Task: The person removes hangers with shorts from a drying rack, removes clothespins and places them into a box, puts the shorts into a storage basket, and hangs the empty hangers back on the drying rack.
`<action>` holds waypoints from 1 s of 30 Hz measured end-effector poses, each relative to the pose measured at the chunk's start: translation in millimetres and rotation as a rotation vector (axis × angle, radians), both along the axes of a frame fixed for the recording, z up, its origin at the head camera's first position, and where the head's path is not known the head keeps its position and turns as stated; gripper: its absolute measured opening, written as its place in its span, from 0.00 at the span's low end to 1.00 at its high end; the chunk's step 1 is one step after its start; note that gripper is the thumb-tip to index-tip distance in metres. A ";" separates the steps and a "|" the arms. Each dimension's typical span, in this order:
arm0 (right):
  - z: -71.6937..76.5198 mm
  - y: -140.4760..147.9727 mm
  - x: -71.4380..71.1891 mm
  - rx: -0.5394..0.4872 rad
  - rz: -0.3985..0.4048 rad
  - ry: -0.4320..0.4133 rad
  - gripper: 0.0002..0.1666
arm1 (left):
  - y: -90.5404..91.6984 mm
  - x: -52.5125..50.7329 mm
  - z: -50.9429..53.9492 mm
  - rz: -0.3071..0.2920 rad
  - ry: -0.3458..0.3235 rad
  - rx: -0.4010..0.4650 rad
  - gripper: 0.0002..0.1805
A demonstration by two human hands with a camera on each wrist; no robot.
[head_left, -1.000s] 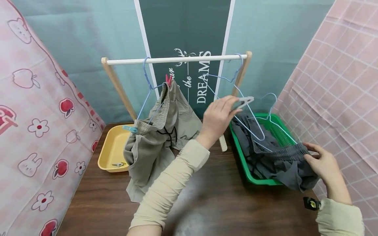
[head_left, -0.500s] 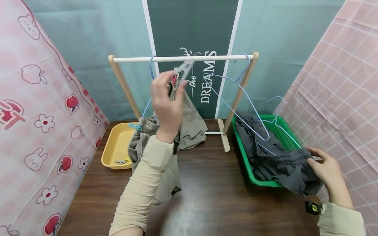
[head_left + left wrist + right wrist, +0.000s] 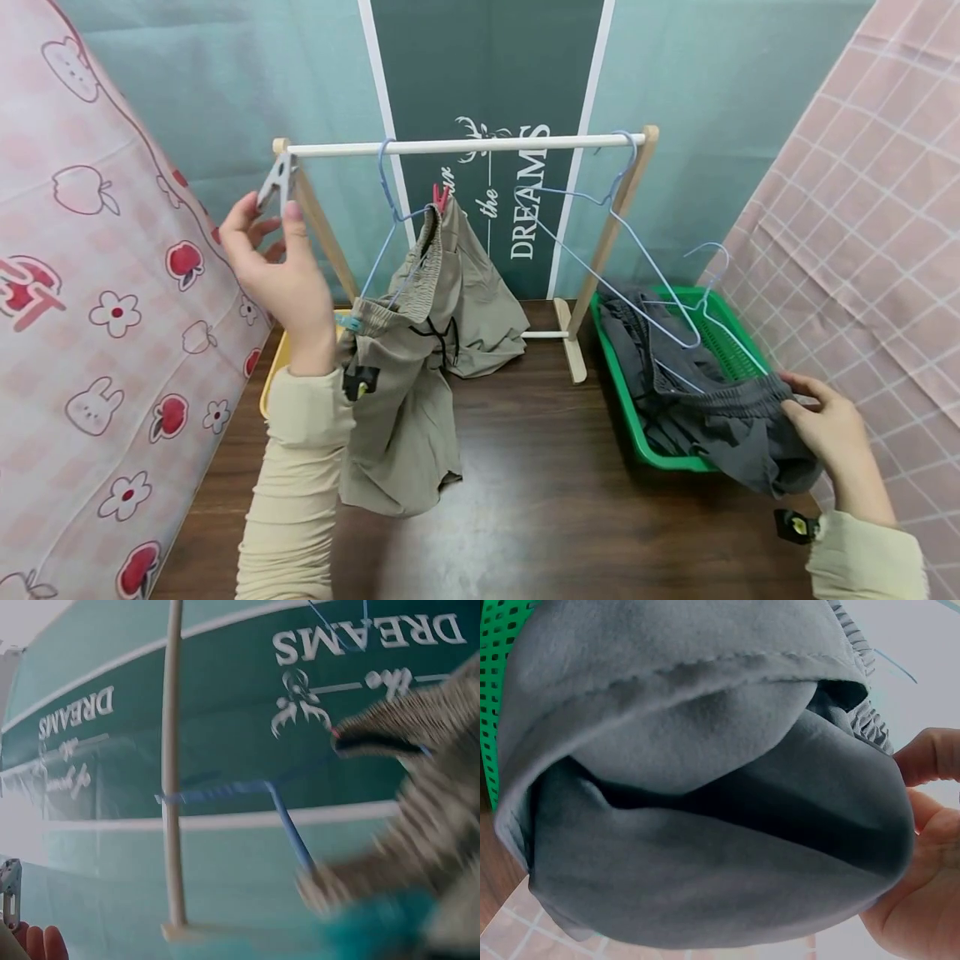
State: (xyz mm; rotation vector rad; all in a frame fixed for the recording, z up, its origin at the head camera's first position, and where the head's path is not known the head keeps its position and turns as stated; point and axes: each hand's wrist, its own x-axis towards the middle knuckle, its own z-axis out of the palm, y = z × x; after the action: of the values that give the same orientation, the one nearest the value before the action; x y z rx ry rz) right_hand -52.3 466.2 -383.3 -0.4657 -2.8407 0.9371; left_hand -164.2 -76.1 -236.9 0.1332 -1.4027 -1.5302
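In the head view my left hand (image 3: 281, 267) is raised at the rack's left end, pinching a light grey clothespin (image 3: 281, 177) between thumb and fingers. My right hand (image 3: 828, 429) pinches the waistband end of dark grey shorts (image 3: 738, 421). These shorts lie in and over the front of a green basket (image 3: 641, 446), with a blue hanger (image 3: 708, 312) inside their waist. Khaki shorts (image 3: 401, 392) hang from another blue hanger (image 3: 384, 179), held by a red clothespin (image 3: 441, 197) and a teal clothespin (image 3: 347, 322). The right wrist view shows a shorts leg (image 3: 705, 877) gaping.
A clothes rack with a white bar (image 3: 480, 147) and wooden legs (image 3: 592, 275) stands at the back. One bare blue hanger (image 3: 652, 250) hangs at its right end. Behind my left wrist, a yellow tray (image 3: 273, 379) is mostly hidden. Printed cloths surround the wooden table (image 3: 525, 500).
My left hand has swung left across the rack, from beside the bare hanger, past the khaki shorts, to the left post, keeping the clothespin. My right hand stays on the dark shorts.
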 end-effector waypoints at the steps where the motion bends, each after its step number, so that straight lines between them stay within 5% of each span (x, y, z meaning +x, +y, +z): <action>1: -0.2 0.0 0.4 -0.004 -0.003 -0.001 0.30 | -5.6 1.5 -1.5 -0.002 -0.011 0.002 0.19; 6: 0.6 -1.5 0.8 0.000 -0.010 -0.010 0.30 | -33.7 7.0 -13.3 0.028 -0.075 -0.007 0.18; 11: 1.2 -2.6 0.0 0.014 -0.018 -0.019 0.31 | -67.4 -2.7 -42.3 0.110 -0.184 -0.016 0.18; 17: -1.1 -1.5 -0.6 0.015 -0.022 -0.002 0.30 | -96.8 -15.3 -96.1 0.158 -0.361 -0.074 0.19; 20: -2.4 -1.5 -0.6 0.012 -0.024 0.000 0.30 | -106.4 -17.4 -129.8 0.164 -0.514 -0.169 0.21; 25: -3.7 -2.1 -0.8 0.013 -0.021 -0.019 0.31 | -115.0 -12.0 -180.9 0.096 -0.779 -0.322 0.22; 30: -5.2 -1.9 0.0 0.003 -0.019 -0.022 0.31 | -120.9 -6.1 -216.2 0.060 -0.912 -0.446 0.23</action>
State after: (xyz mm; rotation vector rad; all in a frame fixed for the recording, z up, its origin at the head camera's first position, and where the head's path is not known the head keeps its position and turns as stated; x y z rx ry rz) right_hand -52.4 464.3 -388.5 -0.5046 -2.8518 0.9299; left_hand -170.3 -197.0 -453.1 0.6475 -2.3893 -1.0829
